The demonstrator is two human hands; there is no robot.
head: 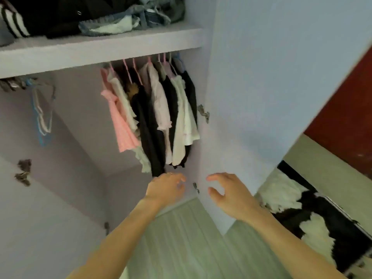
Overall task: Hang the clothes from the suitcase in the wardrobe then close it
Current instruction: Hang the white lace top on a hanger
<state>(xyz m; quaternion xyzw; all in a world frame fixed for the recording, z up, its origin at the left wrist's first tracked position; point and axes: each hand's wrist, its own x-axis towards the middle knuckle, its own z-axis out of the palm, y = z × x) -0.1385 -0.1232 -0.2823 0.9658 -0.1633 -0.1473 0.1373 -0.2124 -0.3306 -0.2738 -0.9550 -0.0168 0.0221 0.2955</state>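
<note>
Under the shelf (100, 51), crowded at the right end of the wardrobe (80, 137), the clothes (153, 117) hang lengthwise straight down from pink hangers — pink, cream, black, white. Below their hems the left hand (165, 190) and right hand (231, 198) reach in, both empty, fingers loosely curled and apart. Empty hangers (42, 115) dangle at the left end; folded clothes (80, 15) sit on the shelf. Its right door (261, 77) stands open — pale green plank floor (181, 238) below, red wall (346, 117) beyond.
</note>
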